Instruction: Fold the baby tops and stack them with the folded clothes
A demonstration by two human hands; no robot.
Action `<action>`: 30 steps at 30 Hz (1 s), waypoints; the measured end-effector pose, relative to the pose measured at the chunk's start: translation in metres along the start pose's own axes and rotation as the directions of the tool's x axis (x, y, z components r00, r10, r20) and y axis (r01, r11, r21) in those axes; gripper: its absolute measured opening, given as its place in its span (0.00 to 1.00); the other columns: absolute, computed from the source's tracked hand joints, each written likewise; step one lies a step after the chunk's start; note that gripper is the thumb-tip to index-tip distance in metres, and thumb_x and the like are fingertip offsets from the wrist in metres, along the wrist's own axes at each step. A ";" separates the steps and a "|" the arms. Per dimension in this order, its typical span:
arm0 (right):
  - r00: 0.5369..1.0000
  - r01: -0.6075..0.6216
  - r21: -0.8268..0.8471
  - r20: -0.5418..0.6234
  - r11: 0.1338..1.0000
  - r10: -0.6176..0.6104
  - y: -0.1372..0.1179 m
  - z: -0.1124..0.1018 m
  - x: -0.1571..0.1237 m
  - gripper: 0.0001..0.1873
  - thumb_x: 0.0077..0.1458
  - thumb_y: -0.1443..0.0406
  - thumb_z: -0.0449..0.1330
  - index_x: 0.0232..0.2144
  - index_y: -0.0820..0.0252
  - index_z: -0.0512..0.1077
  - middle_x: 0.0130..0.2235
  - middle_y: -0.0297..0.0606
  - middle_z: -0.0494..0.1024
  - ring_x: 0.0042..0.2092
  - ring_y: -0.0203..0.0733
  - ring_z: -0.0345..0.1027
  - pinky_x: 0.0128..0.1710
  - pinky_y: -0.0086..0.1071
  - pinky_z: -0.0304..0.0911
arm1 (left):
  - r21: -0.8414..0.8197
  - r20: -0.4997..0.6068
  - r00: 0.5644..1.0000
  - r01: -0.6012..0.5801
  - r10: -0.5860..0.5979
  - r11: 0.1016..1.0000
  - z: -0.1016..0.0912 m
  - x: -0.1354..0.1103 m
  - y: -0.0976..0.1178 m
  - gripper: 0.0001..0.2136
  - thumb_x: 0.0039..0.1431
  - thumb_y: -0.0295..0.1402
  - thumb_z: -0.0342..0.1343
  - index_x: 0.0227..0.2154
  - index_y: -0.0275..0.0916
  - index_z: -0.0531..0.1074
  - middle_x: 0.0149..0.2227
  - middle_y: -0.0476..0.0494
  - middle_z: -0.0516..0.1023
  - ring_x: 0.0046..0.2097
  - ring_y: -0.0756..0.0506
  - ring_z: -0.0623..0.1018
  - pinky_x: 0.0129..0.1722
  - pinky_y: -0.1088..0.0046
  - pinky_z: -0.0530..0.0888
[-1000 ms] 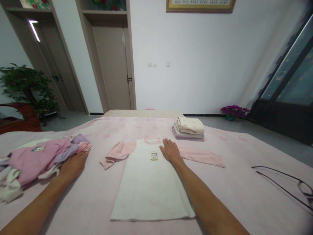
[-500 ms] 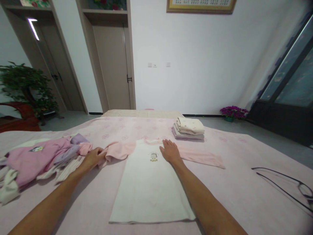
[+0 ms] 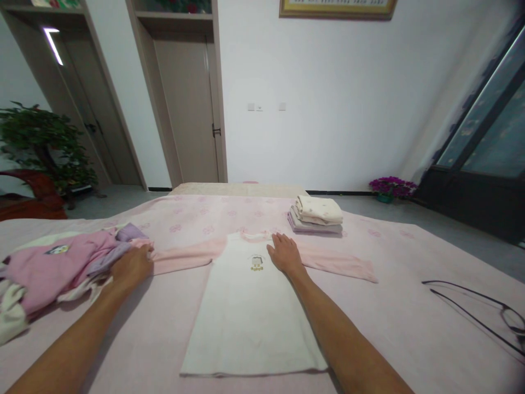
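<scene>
A white long-sleeved shirt [image 3: 250,312] with pink sleeves lies front up, its collar away from me and a small print on the chest. My left hand [image 3: 133,264] is closed on the cuff end of the left-side sleeve, which stretches out nearly straight. The same hand is right beside a heap of crumpled clothes [image 3: 61,262]. Fingers extended, my right hand [image 3: 286,253] lies flat on the shirt by the collar and right shoulder. Beyond that hand, the other sleeve [image 3: 338,264] rests spread out to the right.
A pink floral cloth [image 3: 377,323] covers the surface. Behind the right sleeve stands a stack of folded clothes [image 3: 318,213]. Eyeglasses [image 3: 476,301] lie at the right. Farther off are a leafy plant [image 3: 45,142], a door [image 3: 186,104] and purple flowers [image 3: 391,187].
My left hand has moved left toward the heap, pulling the bunched sleeve out straight. My right hand has stayed flat by the collar.
</scene>
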State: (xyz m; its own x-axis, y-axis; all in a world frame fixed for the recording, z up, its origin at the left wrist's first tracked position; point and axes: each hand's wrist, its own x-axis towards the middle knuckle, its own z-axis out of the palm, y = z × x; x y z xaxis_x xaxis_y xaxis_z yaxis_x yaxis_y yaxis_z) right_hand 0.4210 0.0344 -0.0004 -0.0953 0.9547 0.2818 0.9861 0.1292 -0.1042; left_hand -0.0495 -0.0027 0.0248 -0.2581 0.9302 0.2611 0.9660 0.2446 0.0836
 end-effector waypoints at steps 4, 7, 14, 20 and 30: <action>1.000 -0.001 0.003 -0.012 1.000 0.001 -0.001 0.000 0.000 0.28 0.67 0.54 0.47 0.64 0.61 0.61 0.66 0.49 0.62 0.67 0.50 0.50 0.65 0.45 0.41 | 0.023 -0.121 0.975 -0.185 0.187 0.982 -0.012 -0.014 0.053 0.16 0.62 0.33 0.48 0.50 0.40 0.74 0.54 0.37 0.75 0.55 0.36 0.73 0.54 0.59 0.67; 1.000 0.002 0.004 -0.010 1.000 -0.002 -0.001 -0.001 0.000 0.28 0.67 0.55 0.47 0.64 0.61 0.61 0.66 0.49 0.62 0.67 0.50 0.51 0.65 0.44 0.42 | -0.171 -0.002 0.950 -0.307 0.312 0.936 -0.016 -0.018 0.097 0.15 0.63 0.33 0.45 0.46 0.43 0.75 0.50 0.45 0.79 0.49 0.43 0.77 0.46 0.70 0.71; 1.000 0.013 -0.001 -0.021 1.000 -0.013 -0.001 -0.002 -0.002 0.27 0.67 0.55 0.47 0.63 0.60 0.62 0.65 0.48 0.63 0.66 0.50 0.52 0.65 0.44 0.43 | -0.108 0.090 0.970 -0.214 0.224 0.971 0.005 0.007 0.145 0.17 0.64 0.38 0.46 0.47 0.40 0.76 0.50 0.36 0.78 0.48 0.39 0.78 0.42 0.66 0.71; 0.999 0.010 0.006 -0.045 1.000 -0.010 0.000 0.000 -0.002 0.27 0.66 0.55 0.47 0.62 0.59 0.63 0.65 0.47 0.64 0.66 0.51 0.53 0.65 0.44 0.43 | -0.070 0.037 0.966 -0.253 0.256 0.965 0.016 0.021 0.154 0.14 0.65 0.37 0.45 0.42 0.39 0.75 0.46 0.36 0.77 0.45 0.39 0.77 0.39 0.66 0.71; 0.999 0.011 0.015 -0.031 1.000 -0.011 0.001 0.000 0.000 0.27 0.66 0.55 0.48 0.63 0.59 0.62 0.65 0.47 0.64 0.66 0.50 0.52 0.65 0.43 0.43 | -0.049 -0.005 0.966 -0.257 0.257 0.965 0.047 0.017 0.128 0.21 0.67 0.41 0.42 0.56 0.40 0.69 0.57 0.35 0.73 0.56 0.37 0.72 0.54 0.61 0.67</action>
State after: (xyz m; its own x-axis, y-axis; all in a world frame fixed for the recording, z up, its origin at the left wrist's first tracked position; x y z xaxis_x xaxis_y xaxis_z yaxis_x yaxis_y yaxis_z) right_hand 0.4220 0.0347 -0.0009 -0.1017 0.9445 0.3123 0.9829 0.1438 -0.1149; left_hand 0.0700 0.0576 -0.0055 -0.0009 0.9603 0.2788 0.9980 -0.0166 0.0604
